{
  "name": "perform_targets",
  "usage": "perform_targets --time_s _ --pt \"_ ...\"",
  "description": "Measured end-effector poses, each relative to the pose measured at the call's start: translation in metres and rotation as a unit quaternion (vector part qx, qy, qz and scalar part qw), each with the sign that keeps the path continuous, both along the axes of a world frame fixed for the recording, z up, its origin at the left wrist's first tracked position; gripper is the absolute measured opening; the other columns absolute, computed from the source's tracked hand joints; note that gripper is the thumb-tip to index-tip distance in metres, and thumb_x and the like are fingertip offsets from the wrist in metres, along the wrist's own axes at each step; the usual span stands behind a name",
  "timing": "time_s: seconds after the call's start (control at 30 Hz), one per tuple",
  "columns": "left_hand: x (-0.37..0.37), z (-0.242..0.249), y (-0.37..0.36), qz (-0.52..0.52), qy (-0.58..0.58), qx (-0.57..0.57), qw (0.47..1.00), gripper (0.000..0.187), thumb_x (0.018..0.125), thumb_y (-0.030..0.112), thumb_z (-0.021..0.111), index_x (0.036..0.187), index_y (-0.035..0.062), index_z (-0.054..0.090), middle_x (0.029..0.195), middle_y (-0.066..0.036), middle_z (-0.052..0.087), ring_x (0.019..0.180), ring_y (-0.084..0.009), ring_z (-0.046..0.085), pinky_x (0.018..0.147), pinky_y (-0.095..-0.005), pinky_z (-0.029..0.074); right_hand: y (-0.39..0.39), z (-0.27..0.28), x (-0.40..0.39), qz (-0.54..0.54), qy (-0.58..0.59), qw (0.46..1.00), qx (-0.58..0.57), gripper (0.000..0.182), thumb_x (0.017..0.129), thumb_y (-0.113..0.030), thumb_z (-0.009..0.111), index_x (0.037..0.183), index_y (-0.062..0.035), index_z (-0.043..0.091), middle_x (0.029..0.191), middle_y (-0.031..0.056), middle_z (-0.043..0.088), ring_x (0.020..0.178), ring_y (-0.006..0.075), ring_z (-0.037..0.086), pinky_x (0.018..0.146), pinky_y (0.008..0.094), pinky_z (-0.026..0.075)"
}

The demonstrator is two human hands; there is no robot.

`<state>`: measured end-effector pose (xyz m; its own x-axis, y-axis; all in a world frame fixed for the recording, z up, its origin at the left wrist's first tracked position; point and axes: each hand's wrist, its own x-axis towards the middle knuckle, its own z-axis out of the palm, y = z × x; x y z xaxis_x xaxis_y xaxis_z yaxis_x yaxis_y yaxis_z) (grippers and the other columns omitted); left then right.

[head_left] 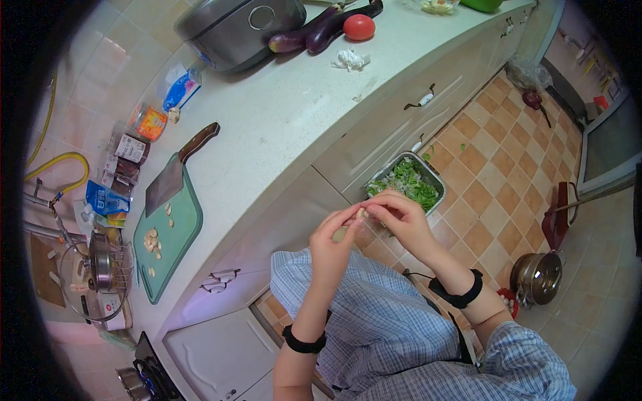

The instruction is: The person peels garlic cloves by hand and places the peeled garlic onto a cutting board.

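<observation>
- Garlic clove: a small pale piece, pinched between the fingertips of both hands and held in the air near the person's chest, above a metal tray of green scraps that sits on the floor.
- Left hand: fingers curled and pressed together, thumb and forefinger nipping the clove from the left.
- Right hand: fingers bent over the clove from the right, tips closed on it; whether skin is lifting I cannot tell.
- Step in hand, as I judge it: peeling the clove over the tray. The next move calls for a fingernail grip on the skin while the other hand holds the clove firm.
- Green cutting board: on the counter to the left, with pale peeled cloves scattered on it and a cleaver lying across its far end.
- Counter: pale and speckled; at its far end lie two aubergines, a tomato and a grey cooker.
- Room: a kitchen with an orange and cream checked tile floor, and a steel pot standing on it to the right.
</observation>
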<state>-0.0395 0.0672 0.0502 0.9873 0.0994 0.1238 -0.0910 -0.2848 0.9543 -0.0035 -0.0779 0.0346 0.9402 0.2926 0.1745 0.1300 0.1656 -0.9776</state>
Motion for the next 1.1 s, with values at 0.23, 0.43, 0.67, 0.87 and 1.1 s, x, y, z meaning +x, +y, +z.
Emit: perform_targets --time_s 0.23,0.43,0.67,0.87,1.1 --pt "-0.003 0.015 -0.007 0.039 -0.041 0.109 0.992 0.019 0.070 0.003 0.065 0.088 0.0005 0.062 0.080 -0.007 0.060 0.074 -0.0131 0.056 0.067 -0.0235 0.044 0.001 -0.004 0.001 -0.004 -0.040 0.999 -0.017 0.014 0.079 -0.010 0.058 0.089 -0.0009 0.062 0.083 0.0061 0.057 0.076 0.0118 0.054 0.064 0.0210 0.043" --pt "-0.004 0.018 -0.009 0.038 -0.063 0.135 0.988 0.019 0.068 0.002 0.066 0.086 0.0006 0.062 0.080 -0.008 0.060 0.073 -0.0144 0.057 0.066 -0.0243 0.044 0.000 -0.003 0.001 -0.003 -0.027 0.999 -0.024 0.012 0.080 -0.010 0.057 0.085 0.0009 0.060 0.082 0.0066 0.057 0.075 0.0116 0.054 0.064 0.0213 0.043" --pt "-0.004 0.021 -0.010 0.027 -0.070 0.143 0.987 0.020 0.067 0.002 0.066 0.086 0.0012 0.061 0.081 -0.008 0.059 0.074 -0.0160 0.056 0.067 -0.0252 0.044 0.005 -0.013 -0.001 -0.008 0.023 1.000 0.001 0.012 0.083 -0.010 0.051 0.086 0.0002 0.055 0.080 0.0039 0.055 0.074 0.0091 0.051 0.065 0.0211 0.042" --pt "-0.003 0.010 -0.010 0.018 -0.050 0.029 0.998 0.025 0.070 0.001 0.064 0.093 -0.0005 0.056 0.088 -0.008 0.058 0.078 -0.0152 0.056 0.071 -0.0254 0.045 0.009 -0.012 -0.001 0.019 0.102 0.993 0.060 0.012 0.085 -0.010 0.049 0.086 0.0003 0.054 0.078 0.0020 0.053 0.071 0.0074 0.049 0.065 0.0206 0.041" --pt "0.000 0.005 -0.005 -0.025 0.119 -0.238 0.964 0.025 0.075 -0.001 0.061 0.098 -0.0047 0.051 0.094 -0.009 0.057 0.085 -0.0129 0.056 0.074 -0.0223 0.046 0.011 -0.007 -0.005 -0.018 0.076 0.995 0.066 0.010 0.085 -0.009 0.048 0.085 -0.0007 0.053 0.076 0.0002 0.051 0.069 0.0064 0.047 0.063 0.0193 0.039"
